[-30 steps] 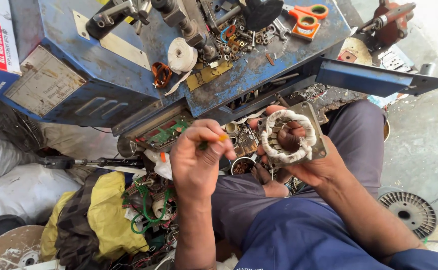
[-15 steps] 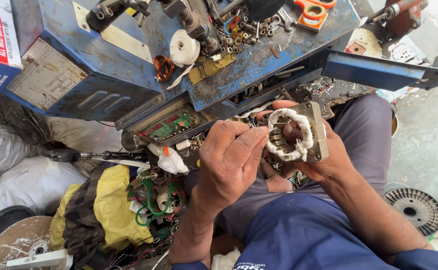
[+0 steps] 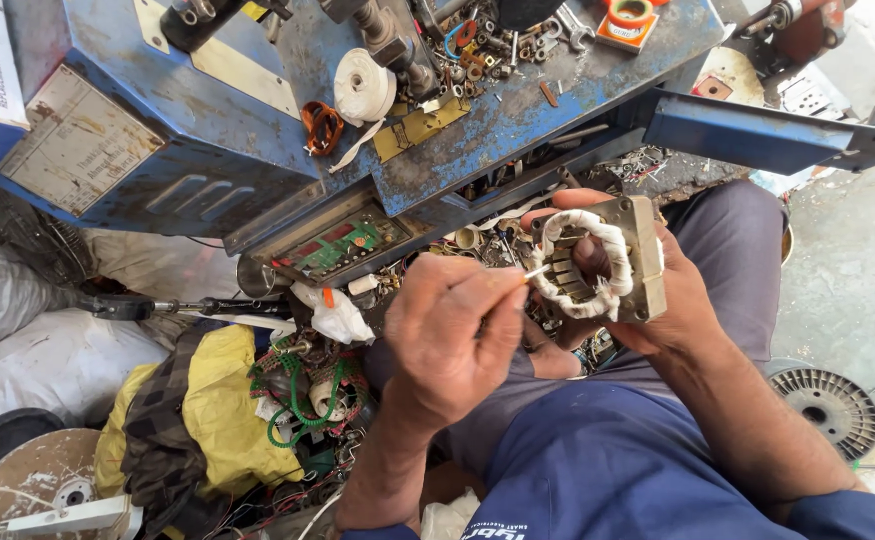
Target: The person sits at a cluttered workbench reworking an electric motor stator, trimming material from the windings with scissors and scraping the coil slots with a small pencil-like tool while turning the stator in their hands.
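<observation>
The blue workbench (image 3: 257,130) fills the upper view, its top strewn with small screws and a roll of white tape (image 3: 363,85). Just below its front edge, the right hand (image 3: 672,290) cups a motor stator (image 3: 597,260) from underneath, fingers curled around its square metal frame, white-wrapped windings facing up. The left hand (image 3: 447,335), below the bench and just left of the stator, is closed in a pinch, thumb and fingers gripping a thin stick (image 3: 535,271) whose tip touches the windings' left edge. Further below the bench, left of the hands, lies a heap of green wire (image 3: 292,395).
</observation>
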